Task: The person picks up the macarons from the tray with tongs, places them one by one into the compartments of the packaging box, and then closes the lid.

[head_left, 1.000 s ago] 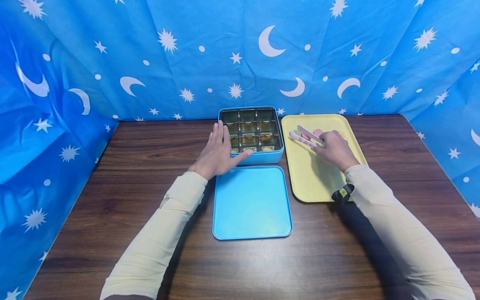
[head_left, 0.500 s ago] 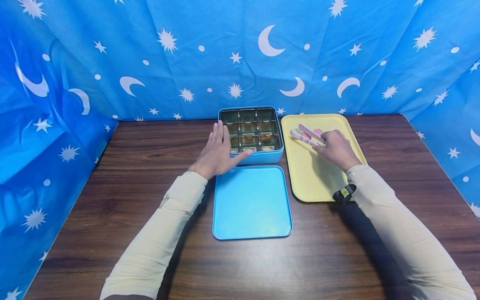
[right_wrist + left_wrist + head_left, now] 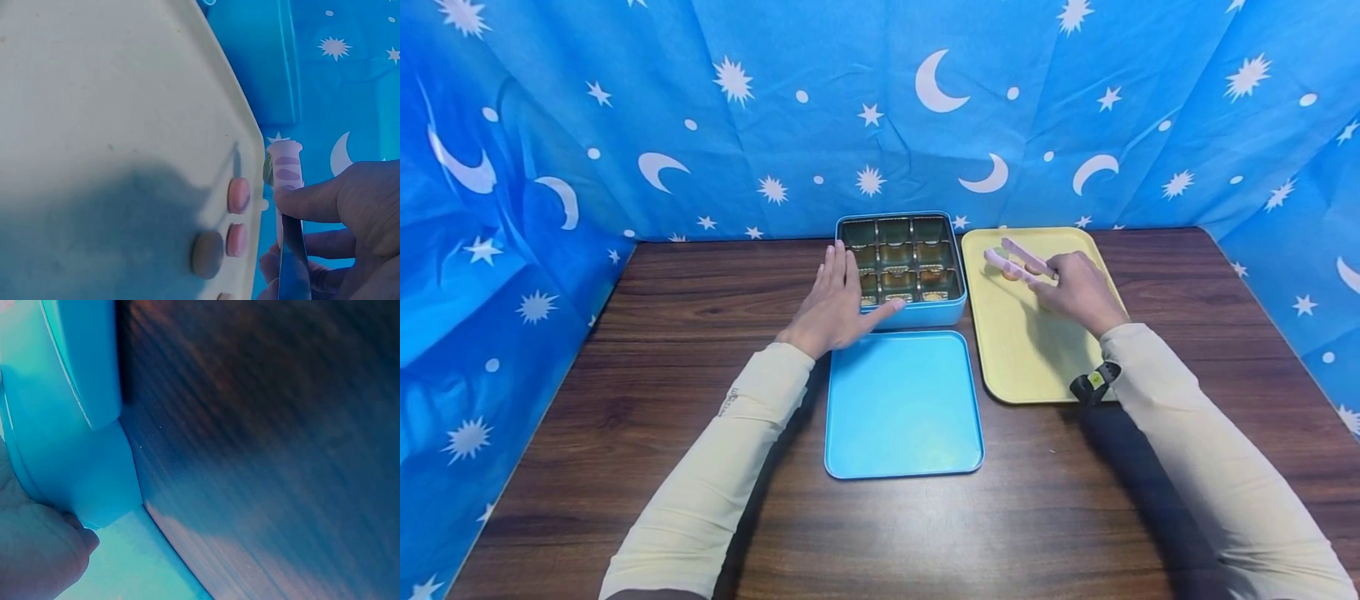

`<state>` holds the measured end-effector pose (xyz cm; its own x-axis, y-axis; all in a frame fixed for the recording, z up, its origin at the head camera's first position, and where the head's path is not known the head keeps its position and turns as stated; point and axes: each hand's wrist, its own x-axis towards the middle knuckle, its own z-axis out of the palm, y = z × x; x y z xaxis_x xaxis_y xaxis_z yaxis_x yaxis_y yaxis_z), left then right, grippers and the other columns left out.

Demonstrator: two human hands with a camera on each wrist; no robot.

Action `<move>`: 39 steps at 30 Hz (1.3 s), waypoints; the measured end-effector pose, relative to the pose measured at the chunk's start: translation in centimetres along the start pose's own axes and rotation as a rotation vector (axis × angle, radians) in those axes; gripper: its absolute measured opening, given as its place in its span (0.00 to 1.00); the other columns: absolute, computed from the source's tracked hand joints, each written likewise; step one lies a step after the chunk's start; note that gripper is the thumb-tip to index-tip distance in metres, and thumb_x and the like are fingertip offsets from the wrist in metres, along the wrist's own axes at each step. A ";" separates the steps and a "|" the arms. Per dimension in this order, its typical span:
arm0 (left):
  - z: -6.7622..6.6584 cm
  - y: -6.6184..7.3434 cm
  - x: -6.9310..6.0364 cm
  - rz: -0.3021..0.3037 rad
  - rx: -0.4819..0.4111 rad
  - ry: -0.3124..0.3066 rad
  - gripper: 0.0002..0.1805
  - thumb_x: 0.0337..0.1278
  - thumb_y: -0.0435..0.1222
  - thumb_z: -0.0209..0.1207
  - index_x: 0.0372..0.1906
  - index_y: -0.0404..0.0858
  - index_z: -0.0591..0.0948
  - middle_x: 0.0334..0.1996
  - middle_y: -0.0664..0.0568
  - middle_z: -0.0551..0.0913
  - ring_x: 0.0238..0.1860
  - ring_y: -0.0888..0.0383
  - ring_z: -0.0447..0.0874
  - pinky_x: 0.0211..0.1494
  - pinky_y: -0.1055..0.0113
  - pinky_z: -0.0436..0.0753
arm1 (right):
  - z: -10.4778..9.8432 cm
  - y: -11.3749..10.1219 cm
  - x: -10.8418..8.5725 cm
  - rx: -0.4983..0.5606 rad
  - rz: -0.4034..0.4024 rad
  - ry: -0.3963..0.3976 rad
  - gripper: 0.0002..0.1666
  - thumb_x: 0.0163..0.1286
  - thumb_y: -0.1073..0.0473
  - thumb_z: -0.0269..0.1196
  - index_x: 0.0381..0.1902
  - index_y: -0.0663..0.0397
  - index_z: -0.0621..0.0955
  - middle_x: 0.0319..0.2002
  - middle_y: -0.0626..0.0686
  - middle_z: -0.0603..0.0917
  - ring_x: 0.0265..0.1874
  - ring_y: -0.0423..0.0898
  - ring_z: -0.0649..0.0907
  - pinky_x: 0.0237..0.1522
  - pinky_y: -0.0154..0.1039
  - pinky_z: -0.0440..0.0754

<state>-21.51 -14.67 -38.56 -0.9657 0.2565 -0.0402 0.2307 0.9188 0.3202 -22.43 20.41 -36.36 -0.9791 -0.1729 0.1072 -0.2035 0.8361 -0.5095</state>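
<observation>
My left hand rests with straight fingers along the left side of a blue tin box, its thumb at the near wall. A gold insert with several compartments lines the box. My right hand holds pink tongs above the yellow tray. Between the tong tips a small green piece, seemingly a macaron, shows partly. In the right wrist view, a pink macaron, another pink macaron and a brown macaron lie on the tray.
A flat blue lid lies on the wooden table in front of the box. The tray stands just right of the box. Behind everything hangs a blue curtain with moons and stars.
The right hand and tongs have risen slightly and shifted a little right, with the green piece between the tips. My left hand keeps its place at the box.
</observation>
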 end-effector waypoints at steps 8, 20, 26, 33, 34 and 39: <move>0.0 -0.1 0.0 0.000 0.009 -0.003 0.65 0.60 0.76 0.42 0.80 0.29 0.37 0.80 0.38 0.27 0.80 0.44 0.22 0.80 0.51 0.37 | -1.0 -1.0 0.5 -0.002 0.009 0.002 0.15 0.70 0.59 0.66 0.37 0.71 0.83 0.27 0.58 0.75 0.29 0.54 0.72 0.28 0.47 0.68; 0.0 -0.4 0.1 -0.001 0.014 -0.003 0.65 0.60 0.76 0.41 0.80 0.29 0.36 0.80 0.38 0.27 0.80 0.45 0.22 0.80 0.52 0.37 | -1.8 -4.4 1.7 -0.034 -0.008 0.000 0.15 0.70 0.60 0.66 0.41 0.72 0.83 0.28 0.60 0.75 0.31 0.56 0.72 0.30 0.46 0.67; 0.0 -0.3 0.0 -0.007 0.011 -0.004 0.65 0.60 0.76 0.41 0.80 0.29 0.36 0.80 0.38 0.27 0.80 0.44 0.22 0.80 0.52 0.37 | -0.8 -6.7 2.5 -0.003 -0.012 -0.039 0.15 0.71 0.61 0.66 0.44 0.72 0.84 0.32 0.61 0.77 0.33 0.56 0.73 0.29 0.45 0.71; 0.0 -0.1 0.0 -0.007 0.010 -0.009 0.65 0.60 0.76 0.42 0.80 0.29 0.36 0.80 0.39 0.27 0.80 0.44 0.22 0.80 0.51 0.36 | 1.2 -9.0 3.0 0.009 -0.002 -0.112 0.18 0.74 0.59 0.64 0.52 0.70 0.82 0.46 0.65 0.77 0.44 0.57 0.72 0.40 0.50 0.73; 0.0 -0.1 0.0 -0.006 0.011 -0.010 0.66 0.60 0.76 0.42 0.80 0.29 0.36 0.80 0.39 0.26 0.80 0.45 0.22 0.80 0.51 0.36 | 1.4 -9.3 3.0 0.005 -0.011 -0.115 0.18 0.74 0.58 0.64 0.52 0.69 0.83 0.45 0.65 0.78 0.44 0.57 0.72 0.40 0.50 0.73; 0.0 0.0 0.0 -0.004 0.010 -0.014 0.66 0.60 0.76 0.43 0.80 0.30 0.36 0.80 0.39 0.25 0.80 0.45 0.21 0.79 0.51 0.36 | 2.4 -10.2 2.9 0.006 -0.041 -0.122 0.18 0.72 0.58 0.66 0.50 0.70 0.82 0.44 0.64 0.78 0.43 0.57 0.73 0.40 0.48 0.72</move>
<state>-21.52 -14.68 -38.59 -0.9648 0.2572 -0.0550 0.2282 0.9226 0.3110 -23.24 10.11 -32.88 -0.9629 -0.2688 0.0235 -0.2425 0.8241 -0.5119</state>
